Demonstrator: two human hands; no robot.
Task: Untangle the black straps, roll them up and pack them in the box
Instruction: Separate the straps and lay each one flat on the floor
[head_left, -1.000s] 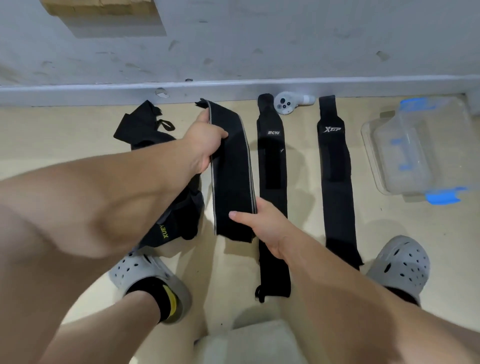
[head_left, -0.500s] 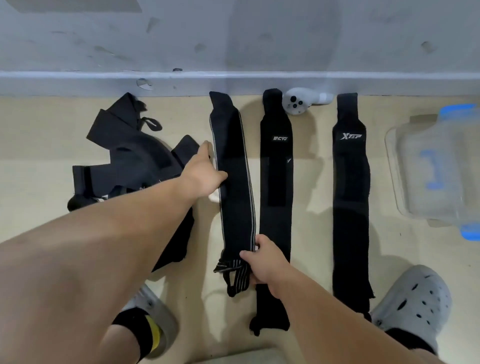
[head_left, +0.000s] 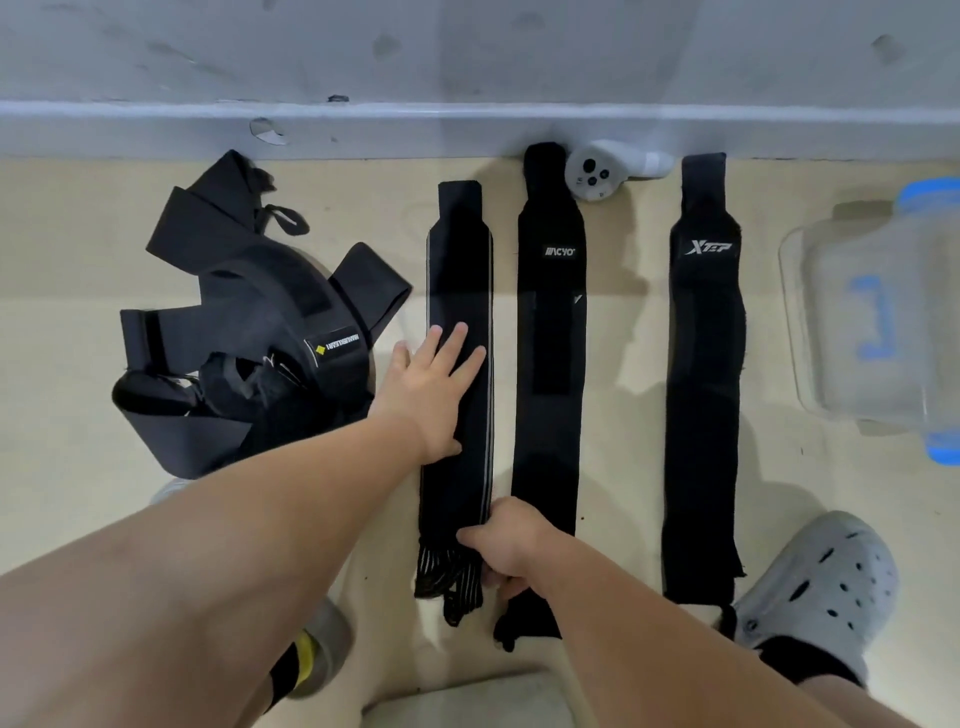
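Pressing a strap flat on the floor

Left hand (head_left: 434, 387) lies flat on the middle of the grey-edged strap (head_left: 460, 249), fingers straight and a bit spread. Right hand (head_left: 511, 545) has its fingers curled round that strap's near end, right by the striped fringe. The strap runs straight along the floor (head_left: 78, 249), just beside the MCYO strap (head_left: 550, 322), with the XTEP strap (head_left: 704, 374) further right. The tangled pile (head_left: 244, 332) sits off to the left. The clear box (head_left: 878, 332) with blue latches is at the far right edge, apart from the straps.
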